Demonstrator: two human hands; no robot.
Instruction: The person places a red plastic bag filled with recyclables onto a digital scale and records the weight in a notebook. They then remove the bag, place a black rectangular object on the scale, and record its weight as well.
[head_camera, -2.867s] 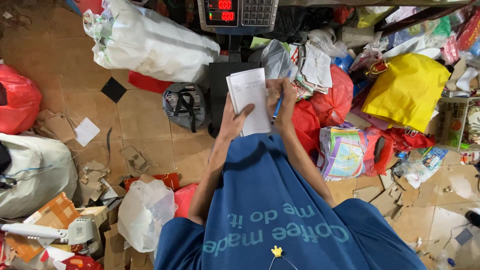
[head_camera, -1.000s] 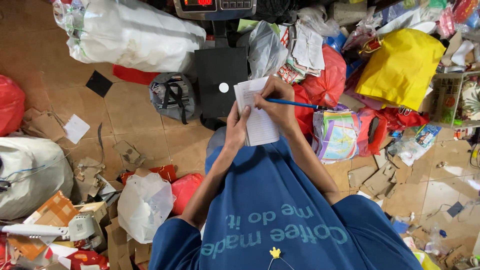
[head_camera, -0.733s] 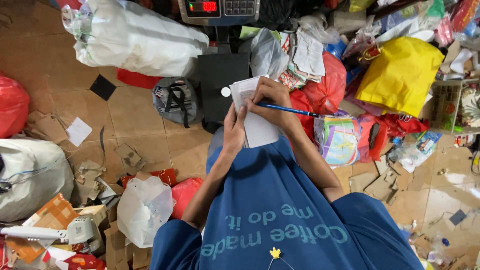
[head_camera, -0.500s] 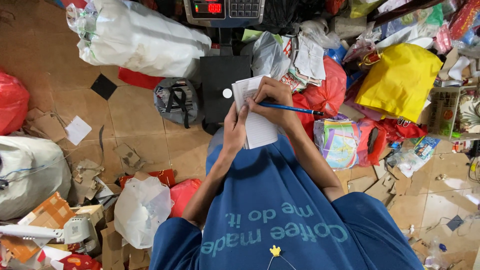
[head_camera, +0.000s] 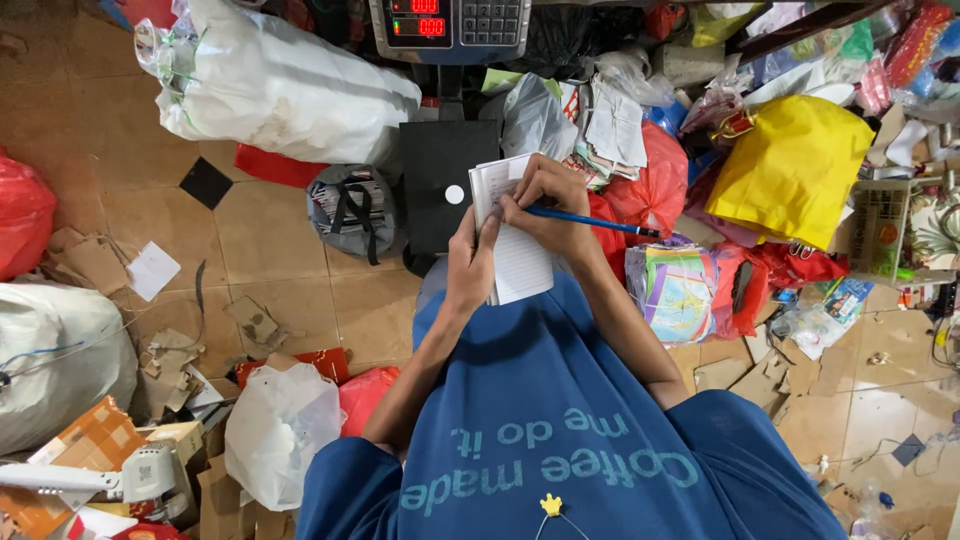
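Tan floor tiles (head_camera: 270, 230) lay strewn with torn cardboard scraps (head_camera: 170, 360), stuffed white sacks (head_camera: 280, 90), red bags (head_camera: 20, 215) and a yellow bag (head_camera: 790, 170). Left hand (head_camera: 470, 265) gripped a small white notepad (head_camera: 515, 250) at chest height; right hand (head_camera: 545, 195) pinched a blue pen (head_camera: 590, 222) against its page, before a black platform scale (head_camera: 440, 185).

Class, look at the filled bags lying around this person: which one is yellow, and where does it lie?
The yellow bag lies at the upper right, beyond the pen-holding right hand. The neighbouring bags are red; the big sack upper left is white.
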